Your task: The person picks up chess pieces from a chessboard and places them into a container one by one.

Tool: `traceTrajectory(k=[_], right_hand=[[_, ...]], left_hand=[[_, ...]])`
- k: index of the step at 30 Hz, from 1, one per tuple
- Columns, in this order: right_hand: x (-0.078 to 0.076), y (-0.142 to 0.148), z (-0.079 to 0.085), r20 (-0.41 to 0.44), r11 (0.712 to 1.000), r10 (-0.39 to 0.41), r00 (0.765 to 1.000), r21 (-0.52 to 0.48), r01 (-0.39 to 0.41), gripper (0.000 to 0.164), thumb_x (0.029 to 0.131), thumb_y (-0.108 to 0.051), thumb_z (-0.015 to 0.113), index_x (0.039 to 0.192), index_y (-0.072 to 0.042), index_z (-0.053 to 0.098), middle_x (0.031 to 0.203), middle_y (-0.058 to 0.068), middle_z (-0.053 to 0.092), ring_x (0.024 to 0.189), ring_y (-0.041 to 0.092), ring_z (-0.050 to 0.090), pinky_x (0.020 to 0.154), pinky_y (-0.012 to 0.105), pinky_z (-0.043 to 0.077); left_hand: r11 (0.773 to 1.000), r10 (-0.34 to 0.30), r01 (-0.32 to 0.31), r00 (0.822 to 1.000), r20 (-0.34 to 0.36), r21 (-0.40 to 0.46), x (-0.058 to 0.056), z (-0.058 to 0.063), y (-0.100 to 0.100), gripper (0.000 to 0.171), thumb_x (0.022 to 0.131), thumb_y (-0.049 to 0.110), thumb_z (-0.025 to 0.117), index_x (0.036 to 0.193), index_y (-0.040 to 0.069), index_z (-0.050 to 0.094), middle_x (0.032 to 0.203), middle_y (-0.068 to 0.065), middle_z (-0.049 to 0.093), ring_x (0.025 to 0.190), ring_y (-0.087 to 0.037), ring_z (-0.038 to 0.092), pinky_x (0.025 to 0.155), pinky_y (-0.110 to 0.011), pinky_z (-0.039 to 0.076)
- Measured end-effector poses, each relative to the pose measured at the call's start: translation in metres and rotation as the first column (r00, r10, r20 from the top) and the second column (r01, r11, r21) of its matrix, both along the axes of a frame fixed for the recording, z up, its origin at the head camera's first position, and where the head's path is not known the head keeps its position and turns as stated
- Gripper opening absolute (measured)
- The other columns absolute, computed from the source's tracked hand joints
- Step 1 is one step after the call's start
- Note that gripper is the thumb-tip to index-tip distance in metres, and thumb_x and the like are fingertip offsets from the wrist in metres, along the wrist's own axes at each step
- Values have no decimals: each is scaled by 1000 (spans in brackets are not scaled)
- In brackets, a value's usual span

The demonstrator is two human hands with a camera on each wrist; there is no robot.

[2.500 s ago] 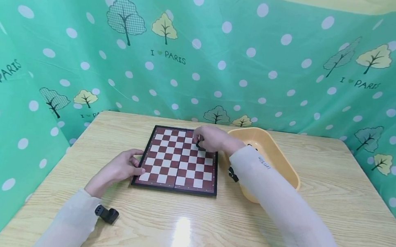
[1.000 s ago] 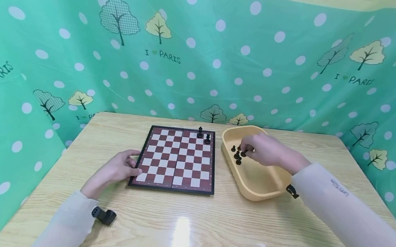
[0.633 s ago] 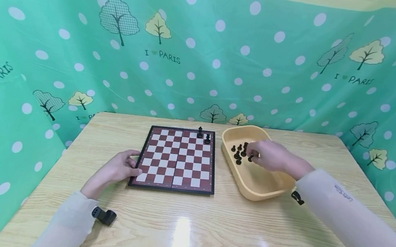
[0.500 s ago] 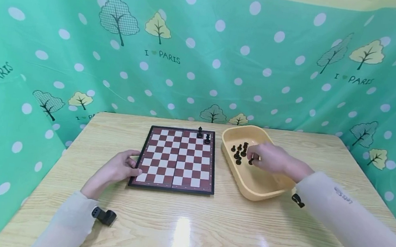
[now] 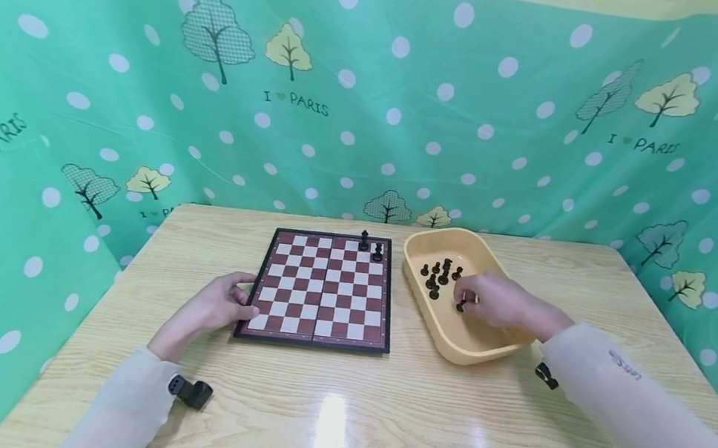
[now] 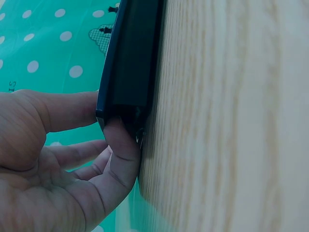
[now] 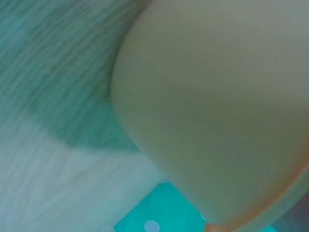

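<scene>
A red-and-white chessboard (image 5: 322,288) with a dark frame lies on the table. My left hand (image 5: 221,306) grips its left edge near the front corner. In the left wrist view, that hand (image 6: 58,159) has one digit against the board's rim (image 6: 128,63) and another bent at its underside. Two black chess pieces stand at the back right of the board, a tall one (image 5: 364,241) and another (image 5: 378,252). My right hand (image 5: 497,301) is inside the orange-yellow basin (image 5: 472,346), pinching a black chess piece (image 5: 460,306) whose kind is partly hidden by the fingers.
Several black chess pieces (image 5: 434,291) stand grouped in the basin's back left part. A wooden table (image 5: 256,406) carries board and basin. Behind it hangs a green dotted cloth (image 5: 340,154). In the right wrist view, the basin's outer wall (image 7: 207,106) blocks the hand.
My right hand has left the board's back right, where two black pieces now show, and gone into the basin. Lately it shifts frontward there with a piece. The left hand keeps its grip.
</scene>
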State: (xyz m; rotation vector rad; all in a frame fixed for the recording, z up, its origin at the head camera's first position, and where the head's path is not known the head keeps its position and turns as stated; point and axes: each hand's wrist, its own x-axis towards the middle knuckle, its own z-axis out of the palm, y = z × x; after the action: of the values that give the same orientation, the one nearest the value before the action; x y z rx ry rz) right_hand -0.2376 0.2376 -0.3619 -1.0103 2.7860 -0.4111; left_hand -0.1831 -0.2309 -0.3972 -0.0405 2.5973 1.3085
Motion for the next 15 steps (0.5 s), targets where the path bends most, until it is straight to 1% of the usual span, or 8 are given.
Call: traceTrajectory(k=[9,15], right_hand=[[0,2,-7,23,1000,-19,1000,-1,19,12,82,0,69,87,-11,66,77,-4,60,69,9,53,65,27,46],[-1,2,-10,25,1000,-21,999,5,21,11,83,-1,69,86,-11,66,75,-5,58,68,9,51,64,27,45]], left_hand=[[1000,-3,3,1000,0,9,-1,-1,-1,72,81,2,72,143,-3,35,89,-12,54,72,-20,52,61,-32,44],[1000,3,-3,1000,5,12,-1,-2,-1,71,82,1,71,143,-3,35,89,-12,54,71,-20,52,59,-32,45]])
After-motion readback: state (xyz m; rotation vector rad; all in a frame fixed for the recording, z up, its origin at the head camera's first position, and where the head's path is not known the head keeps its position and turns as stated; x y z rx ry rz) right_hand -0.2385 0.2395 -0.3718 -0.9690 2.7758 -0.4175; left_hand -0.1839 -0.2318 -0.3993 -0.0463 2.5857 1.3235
